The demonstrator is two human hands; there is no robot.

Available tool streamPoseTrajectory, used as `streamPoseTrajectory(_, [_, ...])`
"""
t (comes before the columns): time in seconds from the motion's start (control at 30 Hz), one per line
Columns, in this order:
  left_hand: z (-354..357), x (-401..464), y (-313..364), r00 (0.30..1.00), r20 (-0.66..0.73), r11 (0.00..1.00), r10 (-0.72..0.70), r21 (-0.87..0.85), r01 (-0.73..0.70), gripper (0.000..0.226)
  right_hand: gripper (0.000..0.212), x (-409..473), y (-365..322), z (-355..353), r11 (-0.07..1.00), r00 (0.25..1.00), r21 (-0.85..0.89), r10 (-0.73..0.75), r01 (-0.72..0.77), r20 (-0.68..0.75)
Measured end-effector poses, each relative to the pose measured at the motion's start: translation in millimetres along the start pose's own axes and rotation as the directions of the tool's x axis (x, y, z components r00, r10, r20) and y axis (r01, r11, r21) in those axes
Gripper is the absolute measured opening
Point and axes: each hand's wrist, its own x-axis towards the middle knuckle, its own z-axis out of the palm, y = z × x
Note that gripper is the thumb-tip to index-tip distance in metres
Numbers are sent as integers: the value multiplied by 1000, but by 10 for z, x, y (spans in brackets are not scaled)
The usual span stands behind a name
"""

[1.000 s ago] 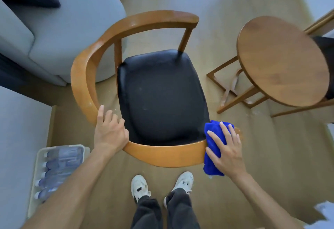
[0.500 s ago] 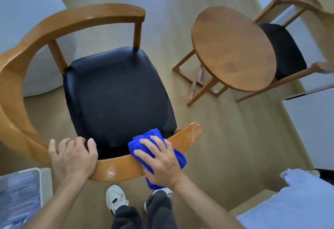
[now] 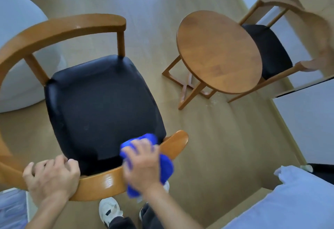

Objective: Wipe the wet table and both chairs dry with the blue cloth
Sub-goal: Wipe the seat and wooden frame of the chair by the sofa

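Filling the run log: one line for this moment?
step: wiping chair rail | right hand: presses blue cloth on near chair | left hand: grips rail

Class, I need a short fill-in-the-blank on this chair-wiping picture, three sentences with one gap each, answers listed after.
1. The right hand presses a cloth coloured ____ onto the chair's wooden rail.
2. The left hand grips the same ____.
3. The top of the small table is ____ in shape.

Missing words: blue; rail; round
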Motion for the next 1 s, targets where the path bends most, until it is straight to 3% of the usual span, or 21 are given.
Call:
streamPoseTrajectory(0.1, [12, -10, 1, 1000, -16, 1000, -24, -17, 23, 41, 19, -169, -427, 239, 972, 977, 143, -199, 186, 81])
streamPoseTrajectory(0.23, [-7, -28, 17, 999, -54, 1000, 3, 6, -3, 41, 23, -104, 453, -83, 948, 952, 95, -305, 303, 5])
streamPoseTrajectory(0.27, [-12, -36, 19, 999, -52, 1000, 12, 6, -12, 41, 23, -23, 761, -196, 964, 965, 45, -262, 264, -29])
streamPoseTrajectory(0.33, [-29, -43, 15, 998, -54, 1000, 29, 4, -29, 41, 26, 193, 1258, -388, 999, 997, 17, -30, 31, -76])
streamPoseTrajectory(0.4, [-56, -58, 31, 997, -64, 999, 29, -23, -31, 39, 27, 360, 1407, -436, 960, 958, 60, 277, -273, -77])
streamPoseTrajectory(0.47, [-76, -83, 51, 996, -88, 999, 27, -40, -30, 36, 25, 385, 1181, -355, 933, 926, 12, 360, -361, -116])
streamPoseTrajectory(0.53, [-90, -75, 52, 995, -90, 999, 34, -36, -37, 37, 23, 232, 705, -155, 976, 971, -42, 207, -214, -123])
streamPoseTrajectory(0.6, [-84, -61, 29, 996, -76, 999, 46, -24, -48, 40, 21, -5, 47, 82, 999, 999, 32, 25, -24, -40])
streamPoseTrajectory(0.73, [-64, -51, -14, 992, -113, 997, 60, -46, -65, 47, 34, -317, -756, 376, 965, 978, 175, -204, 194, 42])
streamPoseTrajectory(0.87, [10, -34, -55, 982, -175, 994, 67, -73, -81, 43, 38, -252, 51, 122, 908, 911, 137, -408, 397, 67])
streamPoseTrajectory(0.93, [25, -27, -48, 977, -204, 993, 64, -86, -83, 42, 38, -143, 631, -71, 931, 931, 48, -363, 361, 29])
streamPoseTrajectory(1.0, [45, -31, -37, 976, -206, 991, 67, -103, -90, 40, 38, 39, 1066, -215, 978, 979, -46, -203, 201, -31])
